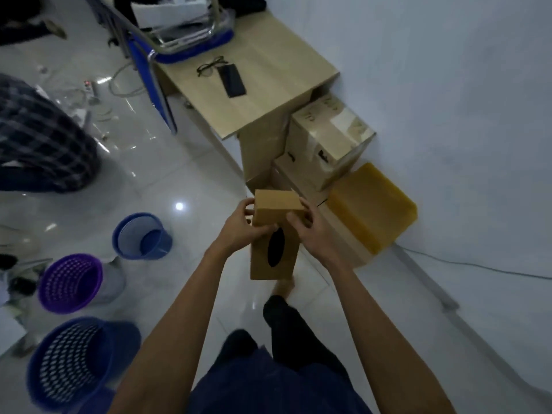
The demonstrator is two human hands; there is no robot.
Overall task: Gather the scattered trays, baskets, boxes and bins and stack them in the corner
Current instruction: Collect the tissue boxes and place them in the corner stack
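Note:
I hold a brown cardboard tissue box (276,216) with a dark oval slot, upright in front of me above the floor. My left hand (239,225) grips its left side and my right hand (310,231) grips its right side near the top. Ahead in the corner, cardboard boxes (328,138) are stacked beside a yellow bin (373,207) turned upside down. On the floor at left stand a small blue basket (143,237), a purple mesh basket (70,282) and a large blue mesh basket (74,363).
A wooden desk (268,85) carries glasses and a black case. A blue chair (179,40) stands behind it. A person in a plaid shirt (38,135) crouches at left. Cables lie on the tiled floor, and one cable runs along the right wall.

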